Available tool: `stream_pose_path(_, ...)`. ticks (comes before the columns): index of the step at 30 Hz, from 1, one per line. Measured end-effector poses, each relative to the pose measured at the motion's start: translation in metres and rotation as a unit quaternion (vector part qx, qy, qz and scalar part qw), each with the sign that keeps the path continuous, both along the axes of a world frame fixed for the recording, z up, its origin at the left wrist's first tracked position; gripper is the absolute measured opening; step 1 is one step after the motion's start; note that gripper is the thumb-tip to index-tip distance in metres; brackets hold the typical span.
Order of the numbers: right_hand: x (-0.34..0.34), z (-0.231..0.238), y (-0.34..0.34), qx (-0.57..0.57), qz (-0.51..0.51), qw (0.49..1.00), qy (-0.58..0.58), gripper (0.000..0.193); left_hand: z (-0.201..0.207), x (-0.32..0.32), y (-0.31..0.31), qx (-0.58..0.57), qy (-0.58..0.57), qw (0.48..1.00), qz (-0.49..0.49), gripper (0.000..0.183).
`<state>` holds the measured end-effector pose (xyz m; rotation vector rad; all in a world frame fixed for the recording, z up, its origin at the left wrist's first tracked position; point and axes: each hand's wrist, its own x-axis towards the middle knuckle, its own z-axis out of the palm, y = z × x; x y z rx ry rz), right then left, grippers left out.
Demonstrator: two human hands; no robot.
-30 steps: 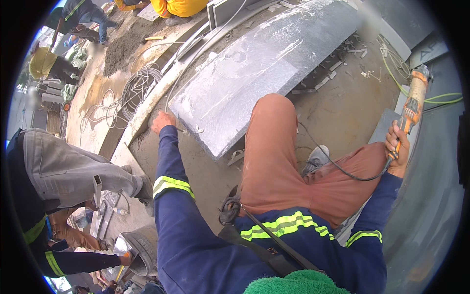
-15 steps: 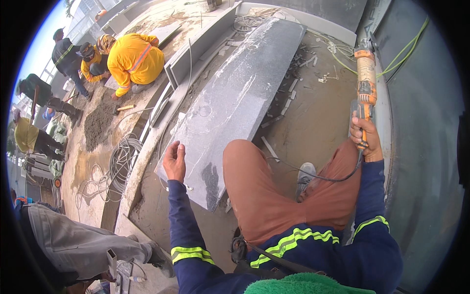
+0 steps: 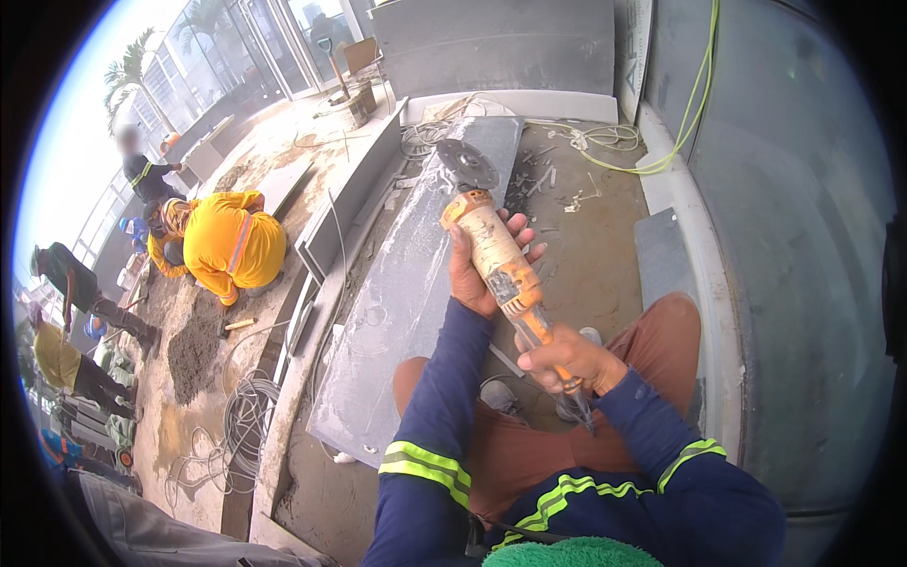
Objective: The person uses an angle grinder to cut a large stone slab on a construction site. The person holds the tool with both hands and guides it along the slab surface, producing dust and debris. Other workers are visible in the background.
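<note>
Held diagonally in front of me is an orange angle grinder (image 3: 498, 253), its casing dusty and worn. Its grey disc (image 3: 467, 164) points up and away over the stone slab (image 3: 378, 326). My left hand (image 3: 470, 281) cradles the body just behind the head, thumb on one side and fingertips showing past the other. Around the narrow rear end my right hand (image 3: 576, 359) is closed, close to my knees. The slab, long and grey with white dust streaks, lies to the left of my legs. Whether the disc spins cannot be told.
Stone offcuts (image 3: 540, 180) litter the ground by the slab's right edge. Yellow-green hose (image 3: 652, 168) and coiled cable (image 3: 250, 416) lie about. A low wall (image 3: 354, 203) runs along the left. Beyond it, people in yellow (image 3: 234, 248) crouch near wet mortar (image 3: 194, 350) and a hammer (image 3: 236, 326).
The grinder has come from my far right to the middle, over my lap. My left hand, empty before, now holds its body. The view has tilted up and turned.
</note>
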<state>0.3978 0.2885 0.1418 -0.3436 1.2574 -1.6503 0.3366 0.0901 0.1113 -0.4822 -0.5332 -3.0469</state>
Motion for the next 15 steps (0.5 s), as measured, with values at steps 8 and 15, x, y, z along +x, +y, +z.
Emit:
stream_pose_path(8, -0.01, -0.055, -0.046, -0.081, 0.07, 0.994, -0.016, 0.048, -0.027, 0.02, -0.07, -0.033, 0.002, 0.997, 0.07, 0.063)
stream_pose_path(15, -0.014, -0.087, -0.062, -0.175, 0.042, 0.969, -0.167, 0.062, -0.036, 0.022, -0.084, -0.042, 0.016, 0.996, 0.081, 0.069)
